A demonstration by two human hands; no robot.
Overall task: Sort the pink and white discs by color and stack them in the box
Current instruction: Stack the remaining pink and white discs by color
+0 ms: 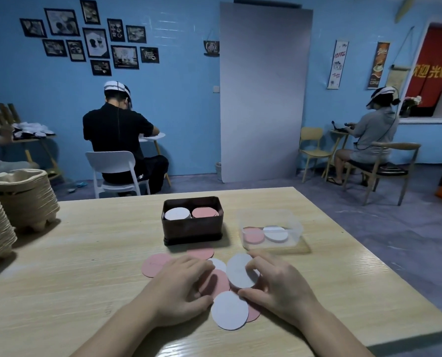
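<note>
Partly done. Left hand [178, 282] lies curled over loose pink discs [154, 264]; can't tell if it grips. Box [193, 235] holds white stack [177, 213] & pink stack [205, 212]. Right hand [279, 284] pinches white disc [242, 270]. Several still loose, plus two in clear tub [293, 225]. Writing: "Coffee" sign [211, 47]; red banner [432, 70] w/ Chinese chars.

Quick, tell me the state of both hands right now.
Left hand: open, fingers resting on the loose pink discs.
Right hand: closed on a white disc, held by its edge.
</note>
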